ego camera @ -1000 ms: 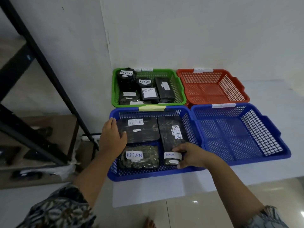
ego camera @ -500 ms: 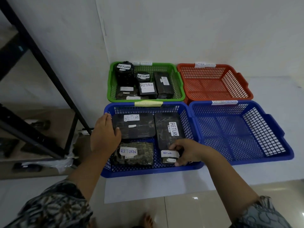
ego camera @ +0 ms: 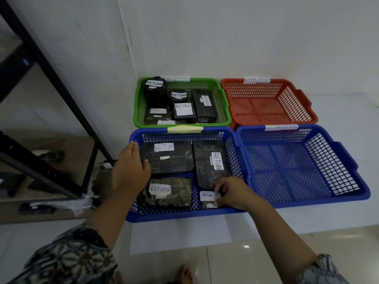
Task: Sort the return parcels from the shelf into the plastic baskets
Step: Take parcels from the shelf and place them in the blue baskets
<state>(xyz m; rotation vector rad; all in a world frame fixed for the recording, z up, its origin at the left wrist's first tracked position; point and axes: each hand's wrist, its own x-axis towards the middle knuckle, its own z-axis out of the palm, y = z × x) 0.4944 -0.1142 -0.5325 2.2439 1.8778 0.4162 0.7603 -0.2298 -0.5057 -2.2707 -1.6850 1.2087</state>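
The left hand (ego camera: 131,169) lies over the left rim of the near-left blue basket (ego camera: 180,214). The right hand (ego camera: 231,193) pinches the small parcel (ego camera: 206,200) in its near right corner.

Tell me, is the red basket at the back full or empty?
Empty. The red basket shows only its bare mesh floor, with no parcel inside.
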